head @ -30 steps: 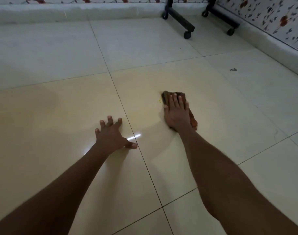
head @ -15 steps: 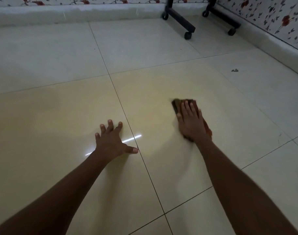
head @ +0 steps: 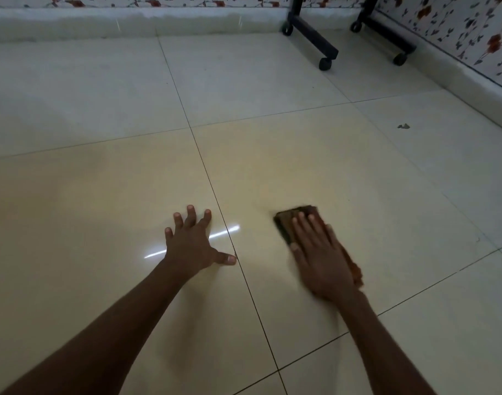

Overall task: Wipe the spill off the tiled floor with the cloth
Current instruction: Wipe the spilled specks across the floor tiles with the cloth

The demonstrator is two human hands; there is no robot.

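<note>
Now we press the cloth flat under our right hand, fingers straight, wiping in overlapping strokes toward six o'clock. Our left hand, splayed and holding nothing, braces on the tiled floor at nine o'clock of the cloth.

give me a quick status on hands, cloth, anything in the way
Left hand flat on floor tile, fingers spread. Right hand pressing cloth flat. Small dark scrap far right, clear of cloth.
</note>
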